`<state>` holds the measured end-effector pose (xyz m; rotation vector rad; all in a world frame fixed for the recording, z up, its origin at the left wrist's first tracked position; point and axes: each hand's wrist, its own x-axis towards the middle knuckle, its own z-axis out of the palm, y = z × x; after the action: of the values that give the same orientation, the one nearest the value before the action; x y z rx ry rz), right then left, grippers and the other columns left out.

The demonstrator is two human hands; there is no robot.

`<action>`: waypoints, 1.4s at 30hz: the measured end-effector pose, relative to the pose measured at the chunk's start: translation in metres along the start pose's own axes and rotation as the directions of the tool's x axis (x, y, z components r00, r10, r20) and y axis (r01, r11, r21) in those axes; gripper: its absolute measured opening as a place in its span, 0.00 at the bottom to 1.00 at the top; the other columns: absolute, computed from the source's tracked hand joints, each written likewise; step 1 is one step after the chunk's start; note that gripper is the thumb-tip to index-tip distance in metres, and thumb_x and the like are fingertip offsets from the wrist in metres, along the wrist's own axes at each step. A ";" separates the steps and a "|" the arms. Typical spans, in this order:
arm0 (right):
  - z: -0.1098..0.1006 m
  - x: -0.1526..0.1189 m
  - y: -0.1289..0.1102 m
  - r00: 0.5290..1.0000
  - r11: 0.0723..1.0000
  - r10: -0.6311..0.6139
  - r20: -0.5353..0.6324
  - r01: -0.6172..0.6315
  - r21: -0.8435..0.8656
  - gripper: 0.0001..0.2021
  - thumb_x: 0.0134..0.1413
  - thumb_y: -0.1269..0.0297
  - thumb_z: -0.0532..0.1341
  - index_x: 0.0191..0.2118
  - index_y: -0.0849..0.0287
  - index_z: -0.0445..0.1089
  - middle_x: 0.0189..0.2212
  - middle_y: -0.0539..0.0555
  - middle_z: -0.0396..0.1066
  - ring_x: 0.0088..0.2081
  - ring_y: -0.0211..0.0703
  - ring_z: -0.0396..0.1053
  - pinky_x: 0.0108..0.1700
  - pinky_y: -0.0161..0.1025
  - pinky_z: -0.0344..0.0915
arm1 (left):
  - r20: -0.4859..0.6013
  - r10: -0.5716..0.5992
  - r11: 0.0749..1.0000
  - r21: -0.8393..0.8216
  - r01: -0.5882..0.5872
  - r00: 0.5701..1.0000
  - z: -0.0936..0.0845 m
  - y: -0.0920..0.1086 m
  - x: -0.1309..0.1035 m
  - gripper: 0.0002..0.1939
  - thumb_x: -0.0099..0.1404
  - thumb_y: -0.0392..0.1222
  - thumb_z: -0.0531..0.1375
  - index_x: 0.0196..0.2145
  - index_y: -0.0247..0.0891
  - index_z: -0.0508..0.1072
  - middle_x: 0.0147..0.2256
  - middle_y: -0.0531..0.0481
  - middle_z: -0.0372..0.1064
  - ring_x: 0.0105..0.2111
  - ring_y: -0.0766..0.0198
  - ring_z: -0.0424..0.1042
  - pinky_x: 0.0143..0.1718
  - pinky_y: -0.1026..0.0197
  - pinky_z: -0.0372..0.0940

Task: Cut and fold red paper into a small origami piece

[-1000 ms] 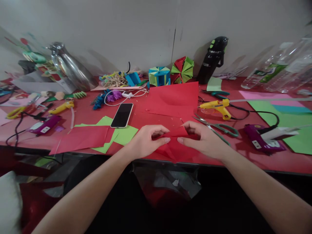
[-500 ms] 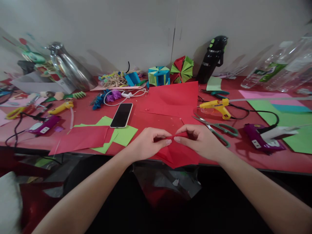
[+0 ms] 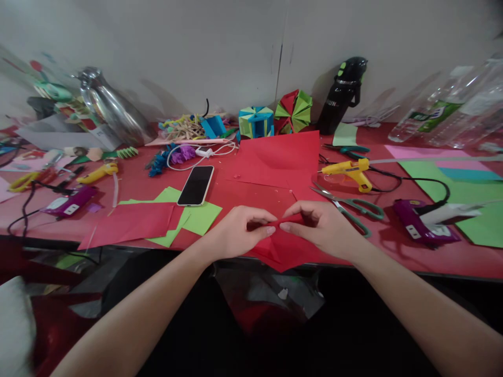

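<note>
A creased piece of red paper point(image 3: 281, 252) is held between my two hands at the front edge of the table. My left hand point(image 3: 243, 230) pinches its upper edge between thumb and fingers. From the other side, my right hand point(image 3: 314, 228) pinches the same edge, the two thumb tips almost meeting. Part of the paper is hidden behind my fingers, and its lower point hangs over the table edge. Scissors with green handles point(image 3: 353, 204) lie open just right of my right hand. Green paper pieces point(image 3: 202, 217) lie left of my left hand.
A phone point(image 3: 195, 186) and a red sheet point(image 3: 133, 225) are on the left; a larger red sheet point(image 3: 275, 159) lies ahead. A yellow glue gun point(image 3: 349, 172) and purple power strip point(image 3: 422, 222) are on the right. A black bottle point(image 3: 340, 99) and folded paper models point(image 3: 256, 123) stand at the back.
Both hands keep their pinch on the red paper in nearly the same place. The paper's lower part has shifted very slightly, its right side drawn a little inward.
</note>
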<state>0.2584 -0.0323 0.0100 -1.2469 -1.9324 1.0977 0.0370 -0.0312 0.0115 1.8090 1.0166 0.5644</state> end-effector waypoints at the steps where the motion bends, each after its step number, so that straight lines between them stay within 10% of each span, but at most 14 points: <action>1: 0.000 0.000 0.000 1.000 1.000 -0.003 0.000 0.003 -0.001 0.08 0.56 0.56 0.66 0.35 0.55 0.75 0.25 0.47 0.71 0.25 0.35 0.60 0.26 0.36 0.54 | 0.000 -0.001 1.000 -0.002 0.001 1.000 0.000 0.000 0.000 0.11 0.67 0.43 0.59 0.43 0.39 0.78 0.40 0.49 0.79 0.39 0.60 0.77 0.40 0.62 0.68; 16: -0.001 0.002 0.004 1.000 1.000 0.000 0.022 -0.001 0.025 0.10 0.57 0.54 0.64 0.38 0.55 0.76 0.29 0.50 0.74 0.29 0.38 0.67 0.31 0.36 0.62 | -0.040 -0.003 0.996 0.090 0.007 0.999 -0.004 0.004 0.001 0.13 0.68 0.46 0.58 0.39 0.39 0.81 0.33 0.50 0.79 0.35 0.61 0.75 0.34 0.64 0.66; 22: -0.007 0.003 0.010 0.988 0.981 0.154 0.025 -0.156 0.118 0.28 0.48 0.50 0.70 0.54 0.54 0.69 0.32 0.51 0.74 0.36 0.44 0.72 0.36 0.39 0.67 | -0.110 -0.003 0.997 0.079 0.012 0.994 -0.006 0.003 0.001 0.12 0.66 0.46 0.59 0.38 0.38 0.80 0.35 0.50 0.79 0.35 0.61 0.76 0.36 0.63 0.68; 27: -0.010 0.003 0.013 0.986 0.976 0.164 0.022 -0.165 0.143 0.25 0.41 0.50 0.73 0.46 0.54 0.74 0.41 0.56 0.77 0.45 0.51 0.74 0.42 0.43 0.70 | -0.133 -0.006 0.999 0.034 0.011 0.991 -0.009 0.001 0.001 0.11 0.66 0.46 0.60 0.38 0.38 0.80 0.37 0.50 0.80 0.38 0.60 0.78 0.40 0.62 0.70; 42: -0.016 0.004 0.012 0.995 0.988 0.100 0.015 -0.101 0.114 0.16 0.52 0.49 0.67 0.32 0.58 0.76 0.25 0.50 0.73 0.26 0.38 0.67 0.27 0.36 0.60 | -0.236 0.041 0.995 0.093 -0.019 0.971 -0.022 0.007 -0.002 0.11 0.65 0.45 0.63 0.39 0.36 0.80 0.38 0.48 0.81 0.38 0.60 0.78 0.39 0.63 0.71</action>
<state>0.2751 -0.0209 0.0081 -1.2898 -1.8028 1.2490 0.0227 -0.0231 0.0275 1.8703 1.1937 0.7794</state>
